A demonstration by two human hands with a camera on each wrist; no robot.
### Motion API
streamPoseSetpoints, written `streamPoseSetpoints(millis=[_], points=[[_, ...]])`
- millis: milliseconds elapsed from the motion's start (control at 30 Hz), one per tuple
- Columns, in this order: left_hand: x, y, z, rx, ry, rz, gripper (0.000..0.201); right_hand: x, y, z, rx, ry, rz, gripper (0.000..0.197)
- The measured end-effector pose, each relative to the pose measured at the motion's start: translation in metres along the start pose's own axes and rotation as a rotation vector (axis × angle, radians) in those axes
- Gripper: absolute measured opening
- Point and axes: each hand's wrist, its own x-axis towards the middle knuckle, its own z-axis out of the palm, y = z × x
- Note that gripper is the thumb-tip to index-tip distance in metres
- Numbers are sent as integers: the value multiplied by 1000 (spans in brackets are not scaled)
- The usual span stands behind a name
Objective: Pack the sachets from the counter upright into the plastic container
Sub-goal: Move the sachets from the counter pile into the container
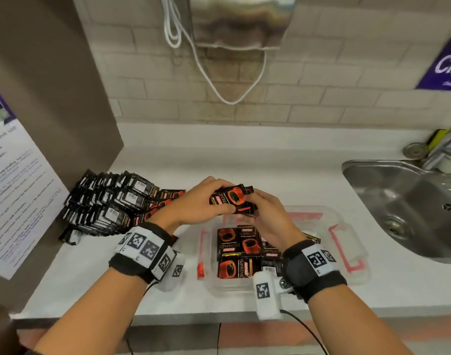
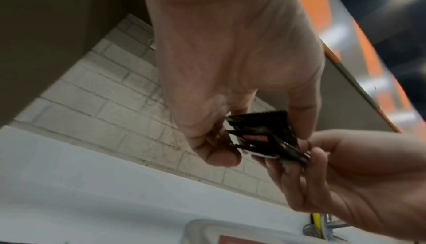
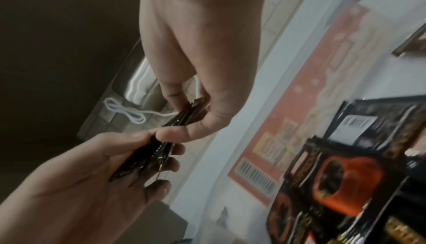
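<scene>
Both hands meet above the far edge of the plastic container (image 1: 347, 228), sharing one small bundle of sachets (image 1: 233, 198). The left hand (image 1: 193, 204) grasps the bundle from its left side, thumb on the printed front and fingers curled behind. The right hand (image 1: 266, 220) grasps the right side the same way, its thumb pressed on the red cup print. In the left wrist view the bundle of sachets (image 2: 262, 135) shows edge-on as several thin black packets fanned slightly apart, pinched between the two grips. The right wrist view shows the same stack (image 3: 161, 142) held between the fingers of both hands.

Inside the container, more sachets (image 1: 238, 252) lie flat and overlapping, some face up, one showing a barcode. The container sits on the white table (image 1: 270, 162), directly below the hands. To the left, against a brown panel, a large heap of loose sachets (image 1: 109, 203) rests on the table. A steel sink (image 1: 411, 208) lies at the right.
</scene>
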Motion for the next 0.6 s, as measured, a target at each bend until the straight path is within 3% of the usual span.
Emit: streamPoseSetpoints(millis=[100,267,367,467,600], points=[[13,18,11,-2,35,-12,41,-7,-1,-27,52,10,4,18],[30,43,35,3,29,-28,32,-15,6,-62,165,48,63,27],[37,54,49,1,1,-49,29,-21,8,-79,264,-16,98,31],[43,62,59,-16,-21,-96,23,-26,8,-92,226,-32,81,41],[51,71,63,-7,-24,-138,16,-31,8,-103,170,-7,35,40]])
